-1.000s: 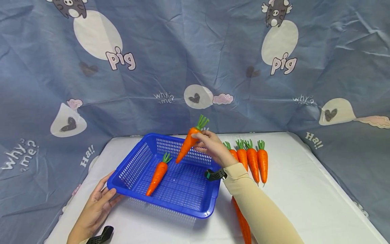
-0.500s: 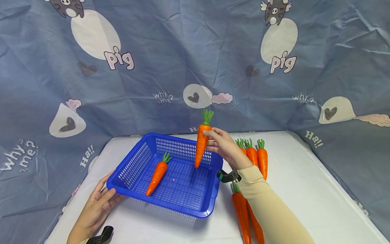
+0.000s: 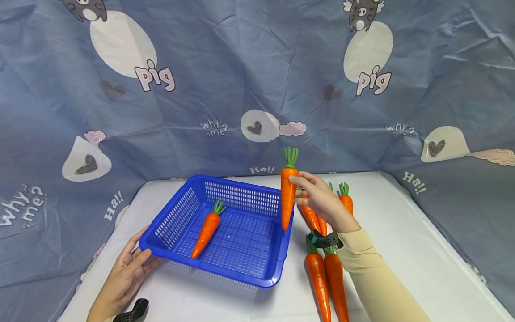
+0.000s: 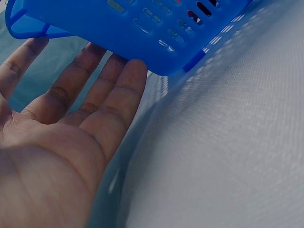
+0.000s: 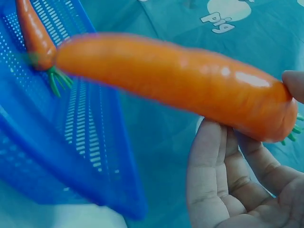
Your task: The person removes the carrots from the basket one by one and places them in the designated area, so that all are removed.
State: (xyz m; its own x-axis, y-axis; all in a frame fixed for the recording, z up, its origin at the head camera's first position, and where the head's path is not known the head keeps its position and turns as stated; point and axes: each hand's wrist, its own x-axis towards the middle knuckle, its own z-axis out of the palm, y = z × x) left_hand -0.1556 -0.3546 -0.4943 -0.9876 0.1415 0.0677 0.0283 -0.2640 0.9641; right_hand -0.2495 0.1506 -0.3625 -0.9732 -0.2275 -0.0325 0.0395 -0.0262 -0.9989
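Observation:
My right hand (image 3: 323,199) pinches an orange carrot (image 3: 288,197) near its green top, between the thumb and fingers. The carrot hangs upright, tip down, at the right rim of the blue plastic basket (image 3: 237,273). In the right wrist view the held carrot (image 5: 175,78) crosses the frame, thumb on one side and fingers on the other. Another carrot (image 3: 206,235) lies inside the basket, toward its left. My left hand (image 3: 122,273) grips the basket's near left corner, thumb at the rim; the left wrist view has the fingers (image 4: 114,102) against its outer wall.
Several more carrots lie on the white table to the basket's right, partly behind the right arm; two near carrots (image 3: 319,284) lie in front and a far carrot (image 3: 345,199) behind. A printed blue cloth (image 3: 225,89) hangs behind the table (image 3: 402,232).
My right hand has carried the carrot rightward from above the basket to its right rim, and the carrot has turned from slanted to upright. The left hand and basket have barely moved.

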